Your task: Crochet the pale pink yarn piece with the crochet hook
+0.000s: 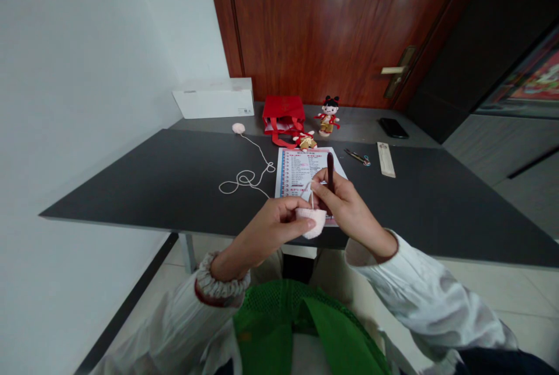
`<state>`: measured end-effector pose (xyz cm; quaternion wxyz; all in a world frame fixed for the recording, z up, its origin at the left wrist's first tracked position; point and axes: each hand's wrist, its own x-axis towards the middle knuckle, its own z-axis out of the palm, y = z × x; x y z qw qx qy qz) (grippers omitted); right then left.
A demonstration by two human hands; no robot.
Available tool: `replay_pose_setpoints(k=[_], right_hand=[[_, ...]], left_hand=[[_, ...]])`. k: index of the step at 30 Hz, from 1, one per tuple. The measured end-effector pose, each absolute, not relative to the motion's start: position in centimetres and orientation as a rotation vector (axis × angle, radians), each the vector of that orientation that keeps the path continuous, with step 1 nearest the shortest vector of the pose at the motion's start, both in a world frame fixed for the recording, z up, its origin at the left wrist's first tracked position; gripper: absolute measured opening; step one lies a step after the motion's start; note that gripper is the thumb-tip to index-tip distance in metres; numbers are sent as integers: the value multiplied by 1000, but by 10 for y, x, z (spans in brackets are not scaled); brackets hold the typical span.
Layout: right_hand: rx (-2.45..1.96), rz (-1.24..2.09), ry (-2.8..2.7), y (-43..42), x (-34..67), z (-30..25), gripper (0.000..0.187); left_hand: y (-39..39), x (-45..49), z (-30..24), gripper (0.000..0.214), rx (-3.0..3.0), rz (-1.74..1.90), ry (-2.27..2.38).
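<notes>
My left hand [273, 226] pinches a small pale pink crocheted piece [313, 220] at the near edge of the dark table [152, 177]. Right beside it, my right hand [345, 203] grips a dark crochet hook [331, 170] that points upward, its lower end at the pink piece. A strand of white yarn [248, 177] runs from the piece across the table, loops, and leads back to a small pink yarn ball [238, 128]. A printed sheet [301, 171] lies under my hands.
At the table's far side stand a white box [213, 98], a red bag [283, 114], a small doll [328, 114] and a smaller figure [307, 141]. Scissors [358, 157], a ruler [386, 159] and a black phone [393, 127] lie to the right. A wooden door [327, 25] stands behind.
</notes>
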<state>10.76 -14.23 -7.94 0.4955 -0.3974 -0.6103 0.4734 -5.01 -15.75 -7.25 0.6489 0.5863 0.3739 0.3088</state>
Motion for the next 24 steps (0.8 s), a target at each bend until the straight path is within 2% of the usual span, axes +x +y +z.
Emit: replay_pose_setpoints(k=[24], right_hand=[[-963, 1159, -1423, -140, 103, -74, 25]], left_hand=[[-155, -53, -69, 15, 1407, 698, 876]])
